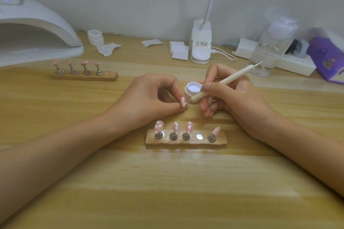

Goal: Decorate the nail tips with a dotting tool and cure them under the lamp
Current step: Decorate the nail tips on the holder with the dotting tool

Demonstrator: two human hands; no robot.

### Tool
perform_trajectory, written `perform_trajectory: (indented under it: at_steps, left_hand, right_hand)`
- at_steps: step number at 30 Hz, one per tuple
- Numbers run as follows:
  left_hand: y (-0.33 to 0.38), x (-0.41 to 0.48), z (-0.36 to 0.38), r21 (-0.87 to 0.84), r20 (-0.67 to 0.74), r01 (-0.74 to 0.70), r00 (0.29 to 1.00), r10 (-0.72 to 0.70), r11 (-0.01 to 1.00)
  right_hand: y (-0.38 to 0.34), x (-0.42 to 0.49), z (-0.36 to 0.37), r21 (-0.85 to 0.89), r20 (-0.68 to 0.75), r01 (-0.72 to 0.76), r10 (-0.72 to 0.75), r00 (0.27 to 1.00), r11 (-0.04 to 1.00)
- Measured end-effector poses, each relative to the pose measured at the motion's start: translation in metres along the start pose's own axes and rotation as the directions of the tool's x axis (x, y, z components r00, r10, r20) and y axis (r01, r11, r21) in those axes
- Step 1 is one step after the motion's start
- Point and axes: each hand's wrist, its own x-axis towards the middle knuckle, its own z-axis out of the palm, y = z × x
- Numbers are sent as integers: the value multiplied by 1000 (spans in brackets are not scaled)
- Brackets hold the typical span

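While one slot (pixel 199 136) on the wavy wooden stand (pixel 186 143) at lower centre sits empty, left hand (pixel 147 102) fingers pinch the pink dotted nail tip (pixel 183 101); right hand (pixel 234 96) fingers grip the cream dotting tool (pixel 221 82), slanting down-left, its point at that tip's right side.

Two bare arms (pixel 55 154) reach in from 7 and 5 o'clock. The left hand (pixel 149 96) pinches a nail tip (pixel 183 101) between thumb and first finger. The right hand (pixel 232 96), at its 3 o'clock, holds a dotting tool (pixel 223 82) like a pencil.
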Motion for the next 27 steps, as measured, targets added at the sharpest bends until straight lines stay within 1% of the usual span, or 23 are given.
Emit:
perform_trajectory:
  at_steps: [6, 9, 12, 13, 15, 19, 27]
  left_hand:
    - [0, -1, 0, -2, -5, -1, 1000, 1, 1000]
    - [0, -1, 0, 0, -3, -2, 1000, 2, 1000]
    - [-1, -1, 0, -1, -7, 4, 1000, -4, 1000]
    - [-1, -1, 0, 1, -8, 7, 1000, -7, 1000]
    - [-1, -1, 0, 1, -9, 11, 1000, -11, 1000]
    - [-1, -1, 0, 8, -10, 12, 1000, -12, 1000]
    - [-1, -1, 0, 7, -12, 20, 1000, -20, 1000]
  right_hand:
    - [0, 0, -2, 69, -27, 55, -53, 998, 996]
    - [-1, 0, -4, 93, -129, 154, -141, 981, 984]
    - [-1, 2, -8, -8, -229, 211, -208, 951, 977]
    - [-1, 3, -8, -54, -238, 199, -207, 949, 978]
    - [1, 5, -9, -106, -232, 138, -159, 960, 985]
    - [2, 6, -9, -105, -193, 46, -66, 979, 993]
    - [3, 6, -10, -131, -161, 31, -52, 986, 991]
